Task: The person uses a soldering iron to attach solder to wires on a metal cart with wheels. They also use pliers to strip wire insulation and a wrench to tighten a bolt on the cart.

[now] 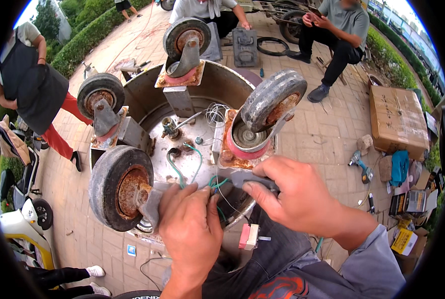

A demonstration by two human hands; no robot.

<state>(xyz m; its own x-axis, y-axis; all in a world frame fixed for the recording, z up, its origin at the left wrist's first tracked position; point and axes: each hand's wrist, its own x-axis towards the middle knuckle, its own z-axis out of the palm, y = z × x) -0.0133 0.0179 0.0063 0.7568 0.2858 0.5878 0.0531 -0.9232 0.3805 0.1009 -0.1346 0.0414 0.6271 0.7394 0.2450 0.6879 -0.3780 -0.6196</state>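
An upturned round metal drum [132, 94] stands before me, with several rusty caster wheels [122, 188] on brackets around its rim. Inside, thin green wires [200, 162] run across the metal base, near a brass fitting [170, 127] and a coil of pale wire [216, 114]. At the near rim my left hand [190, 224] is closed, its fingertips around the green wires. My right hand [297, 192] pinches a dark grey object [254, 180] between thumb and fingers; its kind is partly hidden. Below them hangs a small red and cream block [249, 236], close to my lap.
A cordless drill [364, 172] and a cardboard box [399, 119] are on the brick paving at the right, beside assorted packages. Two people sit or crouch beyond the drum, near a grey tool case [245, 47]. Another person stands left, above a parked scooter [25, 219].
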